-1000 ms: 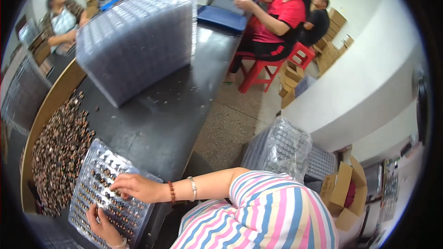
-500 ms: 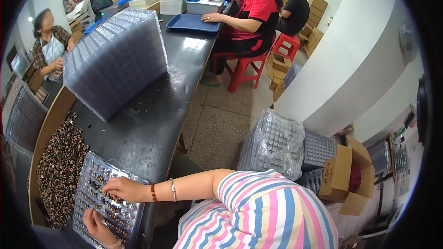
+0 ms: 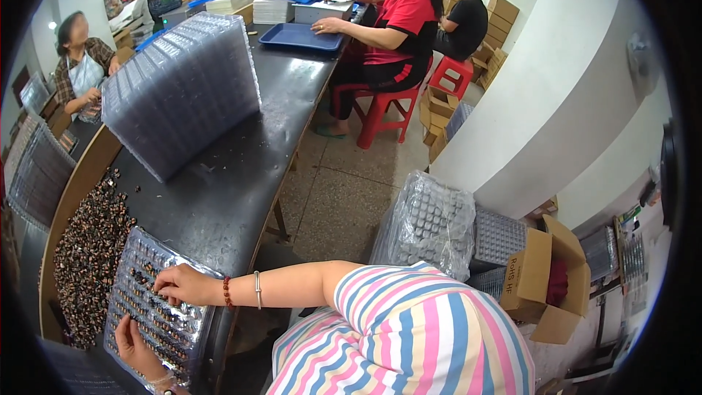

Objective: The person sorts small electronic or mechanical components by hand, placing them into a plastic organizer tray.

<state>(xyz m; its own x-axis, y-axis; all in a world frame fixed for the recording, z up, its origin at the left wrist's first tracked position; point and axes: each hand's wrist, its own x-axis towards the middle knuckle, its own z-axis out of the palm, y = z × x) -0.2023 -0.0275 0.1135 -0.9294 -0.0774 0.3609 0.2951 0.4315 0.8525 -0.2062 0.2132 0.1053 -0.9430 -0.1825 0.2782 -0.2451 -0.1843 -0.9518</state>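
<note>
Clear tray (image 3: 157,322) lies at the bench (image 3: 227,190) near edge, left hand (image 3: 135,347) gripping its rim, right hand (image 3: 183,285) pinching small parts into pockets; best kept steady, filled row by row from heap (image 3: 88,256)

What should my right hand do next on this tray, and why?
Probably slide the right hand to the nearest unfilled pocket and seat a part there. Its fingers rest on the clear tray, which looks only partly filled; the left hand steadies its near edge, and the loose dark parts lie just left.
</note>
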